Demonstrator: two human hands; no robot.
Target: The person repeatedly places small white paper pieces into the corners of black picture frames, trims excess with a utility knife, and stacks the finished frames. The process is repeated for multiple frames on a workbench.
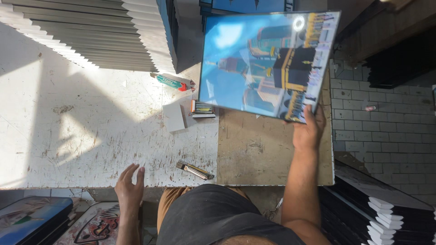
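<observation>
My right hand point(309, 131) grips the near edge of a large glossy picture panel point(268, 63), blue with buildings and a black cube-shaped structure on it. The panel is held tilted above the brown board point(254, 149) on the worktable. My left hand point(129, 187) hovers with fingers spread at the near edge of the white scratched tabletop point(91, 127) and holds nothing. A small metal utility knife point(194, 170) lies on the table between my two hands.
A tall stack of white-edged panels point(100, 36) fills the far left of the table. A green-and-red tube point(171, 82), a white card point(173, 117) and a small box point(202, 109) lie mid-table. More panels point(381, 208) are stacked at the right, over a tiled floor point(363, 118). Printed pictures point(36, 220) lean at lower left.
</observation>
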